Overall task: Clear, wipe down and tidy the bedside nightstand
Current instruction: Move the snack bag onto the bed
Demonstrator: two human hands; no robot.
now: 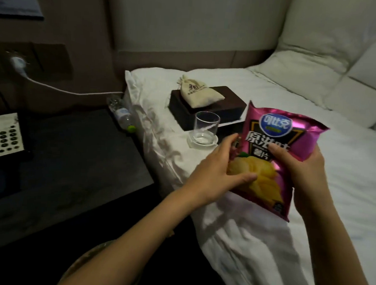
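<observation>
Gripping a shiny pink foil crisp bag (275, 155) with left hand (215, 176) and right hand (301, 168) — above the white bed sheet (344, 172).

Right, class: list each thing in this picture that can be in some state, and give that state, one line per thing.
Chip bag: held upright over the bed by both hands; whether sealed, cannot tell.
Left hand: grips the bag's left edge.
Right hand: grips the bag's right side.
Glass: upright on a coaster, seemingly empty.
Cloth pouch: drawn shut, lying on the dark box.
Water bottle: capped, on its side.
Plug: in the wall socket.
</observation>
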